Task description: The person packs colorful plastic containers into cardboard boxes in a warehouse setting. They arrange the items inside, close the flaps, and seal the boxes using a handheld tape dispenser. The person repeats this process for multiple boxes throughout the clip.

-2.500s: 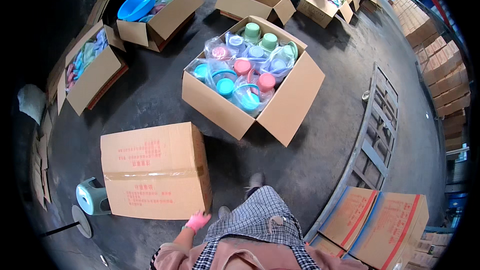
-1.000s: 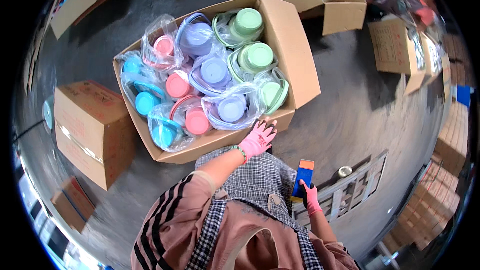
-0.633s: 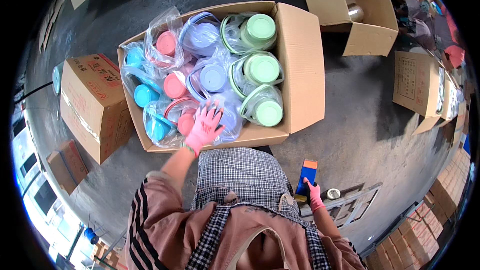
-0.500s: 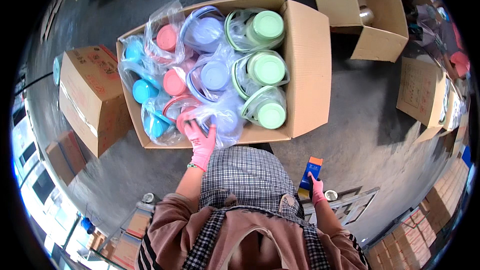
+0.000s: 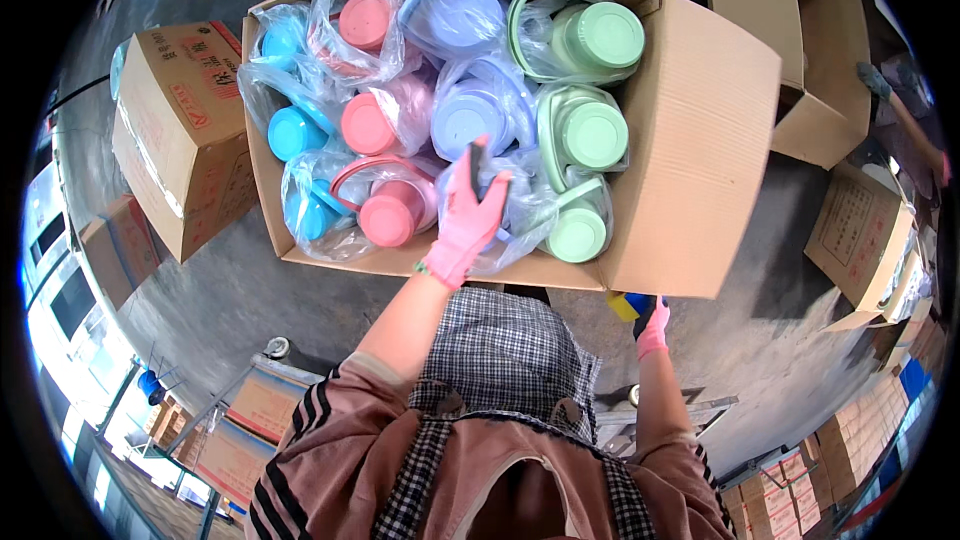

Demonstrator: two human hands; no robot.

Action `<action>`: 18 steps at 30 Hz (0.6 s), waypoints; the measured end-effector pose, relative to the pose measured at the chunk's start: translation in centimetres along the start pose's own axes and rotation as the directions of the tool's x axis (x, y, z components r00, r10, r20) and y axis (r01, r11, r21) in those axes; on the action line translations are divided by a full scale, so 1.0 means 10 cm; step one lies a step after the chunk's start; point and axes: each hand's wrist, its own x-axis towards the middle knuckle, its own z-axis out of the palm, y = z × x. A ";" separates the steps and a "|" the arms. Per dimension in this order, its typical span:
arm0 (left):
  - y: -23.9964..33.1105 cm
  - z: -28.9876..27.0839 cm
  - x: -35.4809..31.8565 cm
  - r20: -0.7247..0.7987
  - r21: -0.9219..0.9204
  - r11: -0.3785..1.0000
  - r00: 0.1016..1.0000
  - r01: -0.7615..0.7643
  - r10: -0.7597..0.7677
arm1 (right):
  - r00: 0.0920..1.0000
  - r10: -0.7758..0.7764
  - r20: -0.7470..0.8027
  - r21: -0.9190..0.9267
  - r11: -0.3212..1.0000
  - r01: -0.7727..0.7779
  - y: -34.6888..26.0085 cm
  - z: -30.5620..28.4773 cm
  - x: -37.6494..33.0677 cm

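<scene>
In front of me a large cardboard box (image 5: pixel 690 150) holds rows of bagged round plastic vessels with loop handles: blue ones (image 5: pixel 296 133), pink ones (image 5: pixel 388 215), lavender ones (image 5: pixel 468 125) and green ones (image 5: pixel 593 134). Over the near lavender vessels hovers my left hand (image 5: pixel 466 220), in a pink glove with a dark palm, its thumb and fingers apart. It holds nothing, and whether it touches the plastic is unclear. My right hand (image 5: pixel 653 330), gloved alike, grips a blue block-shaped thing with a yellow end (image 5: pixel 627 307) by the box's near right corner, which partly hides it.
To the left stands a closed carton (image 5: pixel 190 120). An open carton (image 5: pixel 750 10) lies at the far right, with another person's gloved hand (image 5: pixel 874 80) at its edge. A smaller carton (image 5: pixel 855 225) is on the right. Behind me are stacked cartons (image 5: pixel 245 430).
My left hand has moved right and away from me, off the near pink vessel. My right hand has moved up beside the box with the blue block-shaped thing. The box appears larger and closer.
</scene>
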 end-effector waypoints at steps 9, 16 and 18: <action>-0.13 -0.23 -0.20 0.747 0.661 0.186 0.661 -0.726 -0.076 | 0.902 -0.430 0.049 -0.181 0.884 0.431 0.05 -0.50 -0.61; 0.31 0.27 0.15 0.465 0.642 0.585 0.859 -0.495 0.216 | 0.918 -0.396 -0.022 -0.217 0.898 0.382 -0.20 -0.60 -0.90; 0.38 0.42 0.23 0.525 0.674 0.487 0.824 -0.555 0.213 | 0.925 -0.380 -0.021 -0.221 0.904 0.367 -0.30 -0.48 -0.96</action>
